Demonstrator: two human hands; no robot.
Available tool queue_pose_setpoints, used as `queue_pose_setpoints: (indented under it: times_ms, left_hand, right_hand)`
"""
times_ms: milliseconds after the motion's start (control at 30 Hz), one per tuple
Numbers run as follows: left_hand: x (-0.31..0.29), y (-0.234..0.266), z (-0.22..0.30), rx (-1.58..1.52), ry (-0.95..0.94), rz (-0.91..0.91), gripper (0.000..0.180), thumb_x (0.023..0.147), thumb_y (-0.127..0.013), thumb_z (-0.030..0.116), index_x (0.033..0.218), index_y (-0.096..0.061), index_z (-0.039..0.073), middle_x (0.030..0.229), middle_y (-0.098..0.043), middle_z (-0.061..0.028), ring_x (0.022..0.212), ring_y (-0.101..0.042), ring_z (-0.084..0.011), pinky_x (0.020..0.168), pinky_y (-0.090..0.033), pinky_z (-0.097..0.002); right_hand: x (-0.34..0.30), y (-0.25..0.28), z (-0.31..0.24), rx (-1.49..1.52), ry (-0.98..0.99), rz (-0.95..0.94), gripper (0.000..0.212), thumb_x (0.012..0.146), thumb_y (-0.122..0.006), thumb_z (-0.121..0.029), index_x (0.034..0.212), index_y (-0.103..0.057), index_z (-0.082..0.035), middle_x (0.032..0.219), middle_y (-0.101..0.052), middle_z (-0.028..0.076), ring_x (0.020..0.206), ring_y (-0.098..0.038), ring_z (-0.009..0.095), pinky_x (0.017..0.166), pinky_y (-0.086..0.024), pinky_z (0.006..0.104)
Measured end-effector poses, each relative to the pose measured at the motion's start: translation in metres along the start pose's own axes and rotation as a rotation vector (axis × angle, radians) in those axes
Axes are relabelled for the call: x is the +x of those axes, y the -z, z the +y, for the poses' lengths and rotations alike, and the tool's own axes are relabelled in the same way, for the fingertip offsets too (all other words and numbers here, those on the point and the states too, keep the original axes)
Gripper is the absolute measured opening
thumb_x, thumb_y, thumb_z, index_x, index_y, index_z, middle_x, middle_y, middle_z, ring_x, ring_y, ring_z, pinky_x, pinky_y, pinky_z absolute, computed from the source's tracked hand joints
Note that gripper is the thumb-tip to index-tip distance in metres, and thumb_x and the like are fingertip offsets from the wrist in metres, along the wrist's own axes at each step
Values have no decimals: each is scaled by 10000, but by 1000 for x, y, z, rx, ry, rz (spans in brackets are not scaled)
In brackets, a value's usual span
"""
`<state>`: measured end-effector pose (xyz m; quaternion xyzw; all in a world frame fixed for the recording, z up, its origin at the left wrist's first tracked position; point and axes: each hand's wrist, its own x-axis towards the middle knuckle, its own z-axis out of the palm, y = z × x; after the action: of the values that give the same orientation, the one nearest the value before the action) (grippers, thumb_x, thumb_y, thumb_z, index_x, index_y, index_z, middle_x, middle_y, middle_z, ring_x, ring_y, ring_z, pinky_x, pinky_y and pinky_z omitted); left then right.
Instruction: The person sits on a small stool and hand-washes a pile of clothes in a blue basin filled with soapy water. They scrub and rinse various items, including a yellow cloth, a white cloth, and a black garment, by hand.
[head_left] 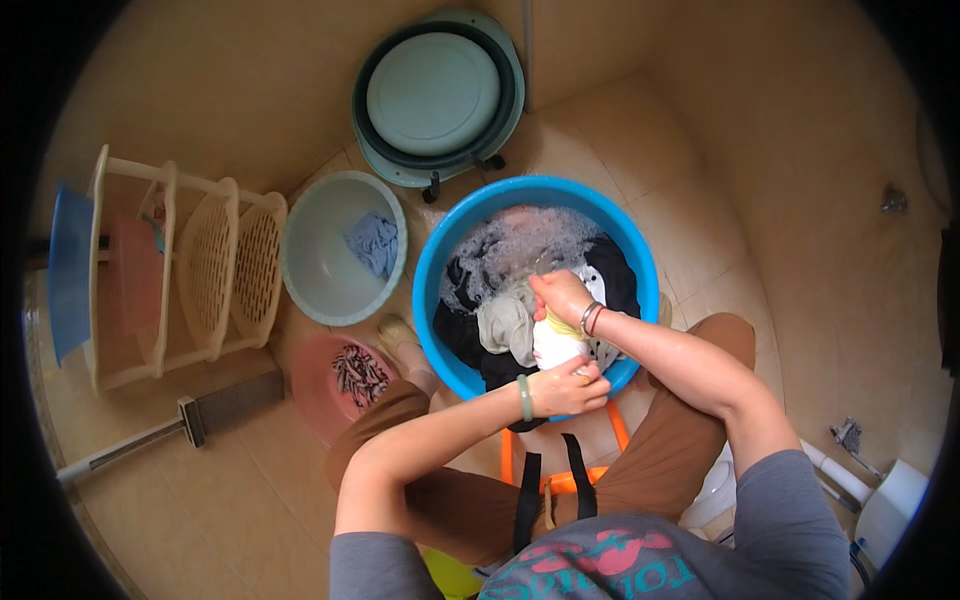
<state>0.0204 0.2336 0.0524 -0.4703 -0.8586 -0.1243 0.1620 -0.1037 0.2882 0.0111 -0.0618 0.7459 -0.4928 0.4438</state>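
Note:
A blue tub [427, 290] stands between my knees, holding wet dark, grey and white clothes under soapy foam. Over its near right part, a white and yellow cloth [556, 347] is stretched between my two hands. My left hand [570, 388], with a green bangle at the wrist, is closed round the cloth's near end by the tub's rim. Farther in, my right hand [563, 300] is closed in a fist on the yellow end. A grey garment [507, 328] lies bunched just left of the cloth. Whether the cloth is one garment, I cannot tell.
Left of the tub stands a pale green basin [291, 255] with a blue cloth [374, 244]. A pink basin [315, 400] holds a striped cloth. Green folding basins [433, 93] lean at the back wall. A cream rack [170, 270] and a mop [190, 420] are at the left.

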Motion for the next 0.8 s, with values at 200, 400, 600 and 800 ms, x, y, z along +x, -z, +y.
queue_pose_setpoints:
  times_ms: [200,400,600,800]
  left_hand:
    - [-26,72,-44,-370,1022,579,239,805,-690,167,1014,-634,65,966,-657,-98,910,-633,-252,825,-509,-351]
    - [-90,45,-78,-1714,2019,1218,363,999,-474,314,1120,-583,-11,1057,-672,-132,964,-661,-251,842,-539,-365]
    - [-75,60,-86,-1763,1913,1321,388,1014,-450,347,1128,-567,-4,1095,-658,-147,987,-656,-275,868,-545,-413]
    - [-44,89,-74,-1552,1781,1016,450,998,-496,411,1221,-547,23,1102,-645,-101,1020,-626,-213,903,-508,-344]
  right_hand:
    - [-8,23,-52,741,54,126,436,991,-490,-311,629,-433,-74,595,-552,84,655,-619,234,652,-506,354]
    - [-48,31,-79,365,525,-109,449,1002,-507,-251,611,-498,-29,607,-571,72,712,-609,170,693,-486,321]
    - [-55,53,-36,-293,626,116,305,869,-692,-285,988,-614,-15,1072,-615,140,933,-601,244,804,-498,337]
    - [-74,49,-59,698,-140,-356,643,891,-686,-294,1389,-347,-71,1288,-531,117,1180,-546,241,873,-533,457]
